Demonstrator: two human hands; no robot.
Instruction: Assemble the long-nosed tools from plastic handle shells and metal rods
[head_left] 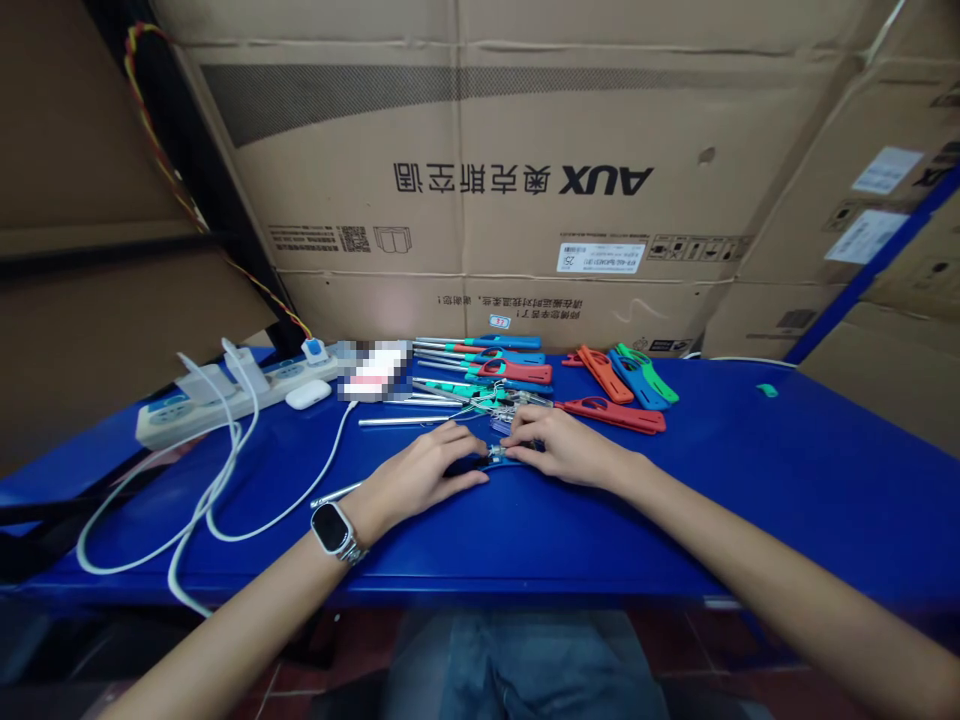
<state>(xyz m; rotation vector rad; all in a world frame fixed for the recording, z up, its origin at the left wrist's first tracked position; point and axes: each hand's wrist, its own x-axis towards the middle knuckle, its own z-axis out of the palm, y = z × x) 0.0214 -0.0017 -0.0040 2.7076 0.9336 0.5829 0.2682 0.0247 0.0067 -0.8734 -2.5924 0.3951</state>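
Note:
Both my hands rest on the blue table (787,480), pinching one blue long-nosed lighter body (496,459) between them. My left hand (424,472), with a smartwatch on its wrist, grips the piece's left end. My right hand (559,445) grips its right end and a small metal part. The lighter is mostly hidden under my fingers. Just beyond my fingers lies a pile of assembled lighters (480,372) with metal tubes. Loose red, blue and green handle shells (622,385) lie to its right.
A white power strip (225,395) with plugged chargers and trailing white cables (217,490) lies at the left. A white earbud case (308,394) and a blurred-out phone (373,372) are behind. Large cardboard boxes (480,180) wall off the back. One loose metal tube (394,421) lies nearby.

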